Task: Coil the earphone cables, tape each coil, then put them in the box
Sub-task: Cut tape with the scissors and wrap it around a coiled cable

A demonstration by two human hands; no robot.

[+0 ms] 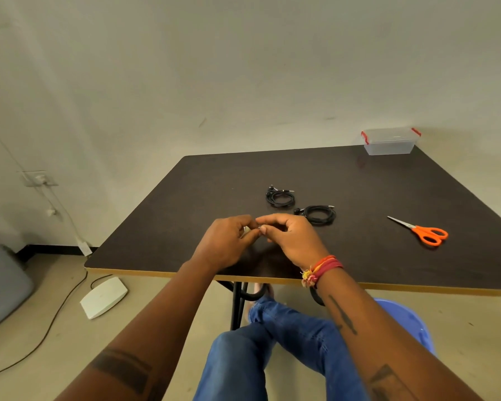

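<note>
Fingers [255, 230] near two earphone coils [280, 196].

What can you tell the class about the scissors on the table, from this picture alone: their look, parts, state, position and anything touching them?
The scissors have bright orange handles, seemingly plastic, with two finger loops, and pale metal blades. The blades are shut. They lie flat on the dark table, to the right, handles toward the near edge and tip pointing away to the left. Neither hand touches them, and they lie apart from the cable coils and the box.
</note>
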